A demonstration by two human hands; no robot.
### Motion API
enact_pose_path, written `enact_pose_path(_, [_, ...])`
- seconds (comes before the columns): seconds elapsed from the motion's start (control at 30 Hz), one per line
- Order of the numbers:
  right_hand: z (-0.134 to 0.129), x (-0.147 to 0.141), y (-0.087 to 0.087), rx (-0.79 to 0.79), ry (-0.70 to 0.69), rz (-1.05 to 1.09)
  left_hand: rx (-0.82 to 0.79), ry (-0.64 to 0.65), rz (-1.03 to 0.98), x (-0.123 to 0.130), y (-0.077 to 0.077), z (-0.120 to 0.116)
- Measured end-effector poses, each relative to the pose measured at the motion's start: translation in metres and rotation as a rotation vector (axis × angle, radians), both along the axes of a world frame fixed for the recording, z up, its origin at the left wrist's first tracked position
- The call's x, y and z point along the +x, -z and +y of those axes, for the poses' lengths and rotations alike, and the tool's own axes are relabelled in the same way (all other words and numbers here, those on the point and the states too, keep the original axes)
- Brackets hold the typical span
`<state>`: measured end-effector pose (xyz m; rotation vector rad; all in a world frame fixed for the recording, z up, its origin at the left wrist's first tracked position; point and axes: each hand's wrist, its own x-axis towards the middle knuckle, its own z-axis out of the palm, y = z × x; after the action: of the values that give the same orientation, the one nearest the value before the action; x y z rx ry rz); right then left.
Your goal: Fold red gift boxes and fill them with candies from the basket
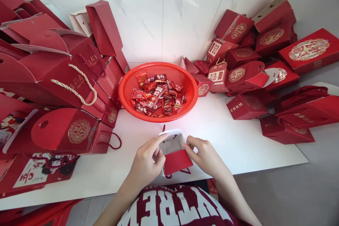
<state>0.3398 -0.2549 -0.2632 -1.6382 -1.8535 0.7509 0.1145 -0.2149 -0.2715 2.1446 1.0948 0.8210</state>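
Your bench [225,130] is white and smooth, its far edge set against a wall [145,14] of pale, grey-veined tiles with thin joints. The bare white shows mostly through the middle and along the near edge. Below that edge, towards its left end, you can see grey floor [90,210] and part of something red, too cut off to name.

At the middle of the near edge stands the box [177,160], red outside and white within, open at the top. Your left hand [148,159] touches its left side, index finger stretched to the far flap; I cannot tell whether it grips. Your right hand [202,152] pinches the right rim.

Beyond the box, near the far edge, sits a red basket [122,93] of wrapped sweets [159,97]. Red boxes with cord handles [57,127] crowd the left end, and stacked gift boxes [246,74] fill the far right corner.
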Motion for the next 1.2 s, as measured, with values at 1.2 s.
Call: enact_pose_path(1.2, [0.003, 0.003, 0.01, 0.157, -0.359, 0.278, -0.046, -0.034, 0.168, 0.003, -0.008, 0.048])
